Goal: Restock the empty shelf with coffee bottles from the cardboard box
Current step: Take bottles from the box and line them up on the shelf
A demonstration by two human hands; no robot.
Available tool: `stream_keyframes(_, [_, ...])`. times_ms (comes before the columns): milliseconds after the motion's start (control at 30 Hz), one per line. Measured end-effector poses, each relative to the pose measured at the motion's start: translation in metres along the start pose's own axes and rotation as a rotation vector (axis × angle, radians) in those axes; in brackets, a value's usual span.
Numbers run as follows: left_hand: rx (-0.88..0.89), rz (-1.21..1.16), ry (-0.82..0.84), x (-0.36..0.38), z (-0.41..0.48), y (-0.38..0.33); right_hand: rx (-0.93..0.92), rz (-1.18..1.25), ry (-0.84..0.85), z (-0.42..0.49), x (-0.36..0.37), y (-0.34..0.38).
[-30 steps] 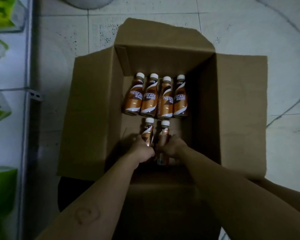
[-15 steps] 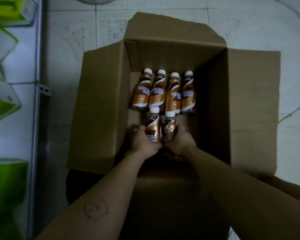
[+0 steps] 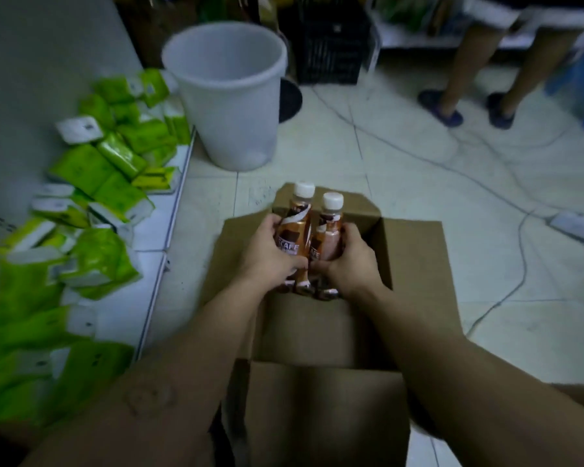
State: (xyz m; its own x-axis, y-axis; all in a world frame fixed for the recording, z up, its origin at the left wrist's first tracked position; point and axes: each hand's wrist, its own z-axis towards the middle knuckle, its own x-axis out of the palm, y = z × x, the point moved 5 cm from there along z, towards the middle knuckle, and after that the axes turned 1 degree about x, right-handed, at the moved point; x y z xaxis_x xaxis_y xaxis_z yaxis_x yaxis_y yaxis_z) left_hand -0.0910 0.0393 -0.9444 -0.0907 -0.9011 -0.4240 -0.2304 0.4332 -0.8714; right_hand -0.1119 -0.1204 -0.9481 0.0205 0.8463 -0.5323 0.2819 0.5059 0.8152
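At the bottom of the frame two bare forearms reached forward over the open brown cardboard box (image 3: 415,264) on the tiled floor. At frame centre the left hand (image 3: 267,254) wrapped one brown white-capped coffee bottle (image 3: 295,227), and the right hand (image 3: 348,257) wrapped a second bottle (image 3: 327,230) touching it; both bottles stood upright, held above the box. Along the left edge, green and white tissue packs (image 3: 91,197) lay on a low white shelf (image 3: 155,230). Beyond, at upper centre, stood a white plastic bucket (image 3: 230,96). At upper right were another person's bare legs (image 3: 459,69) in dark slippers.
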Motion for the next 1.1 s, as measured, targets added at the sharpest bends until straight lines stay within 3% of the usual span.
stream_keyframes(367, [0.436,-0.031,-0.339,-0.149,-0.108,-0.191,-0.486,0.070,-0.153,-0.096,-0.104,0.219])
stream_keyframes(567, [0.625,-0.047,-0.489,-0.218,-0.178,-0.254,-0.653,0.081,-0.216,-0.164,-0.137,0.307])
stream_keyframes(833, [0.718,0.056,-0.659,-0.280,-0.265,-0.305,-0.813,0.138,-0.255,-0.237,-0.153,0.383])
stream_keyframes(1100, [0.676,0.148,-0.811,-0.322,-0.291,-0.293,-0.880,0.196,-0.178,-0.248,-0.119,0.419])
